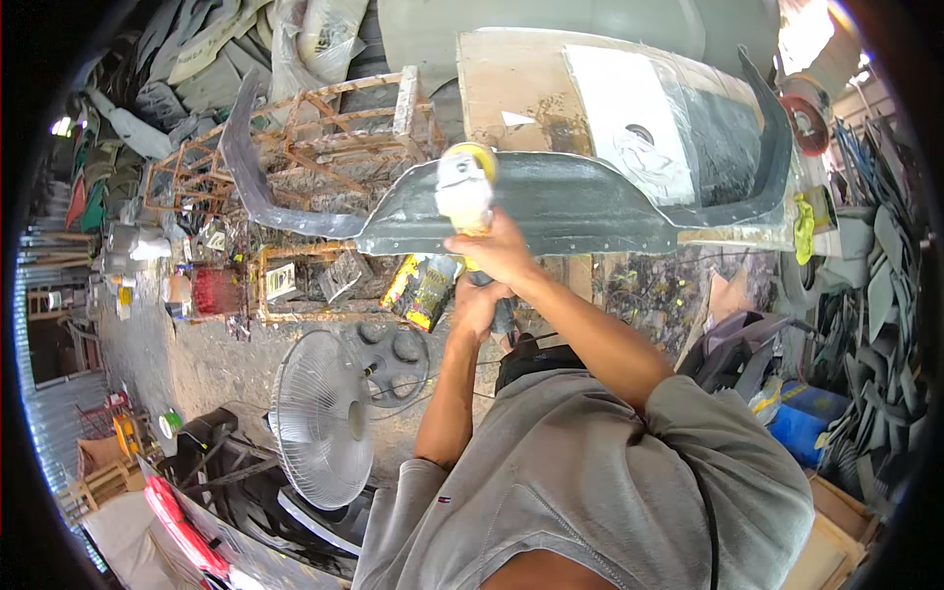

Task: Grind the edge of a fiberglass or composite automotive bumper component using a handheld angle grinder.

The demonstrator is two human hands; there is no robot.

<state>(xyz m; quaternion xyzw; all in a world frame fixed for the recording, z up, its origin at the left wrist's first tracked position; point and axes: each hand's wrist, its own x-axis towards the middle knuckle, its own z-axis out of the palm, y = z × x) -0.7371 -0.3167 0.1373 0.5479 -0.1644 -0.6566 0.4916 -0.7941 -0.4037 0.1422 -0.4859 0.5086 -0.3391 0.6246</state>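
Both my hands are closed round an angle grinder point(462, 205), which is somewhat smeared by motion. My right hand point(500, 252) grips its body just behind the pale head. Lower down, toward me, my left hand point(474, 307) wraps the rear of the tool. A yellow-rimmed disc at the grinder's far end overlaps the upper edge of a dark grey moulded panel point(570, 202), which looks like a vehicle bumper part. Long arms of this panel curve up at left and right. Whether the disc touches the panel I cannot tell.
A rusty frame point(403, 103) stands behind the panel at left, beside a cardboard and white sheet point(624, 128). A standing fan point(320, 418) is near my left elbow. Black-and-yellow packaging point(421, 290) lies below the panel. At right are a blue container point(808, 423) and stacked grey parts.
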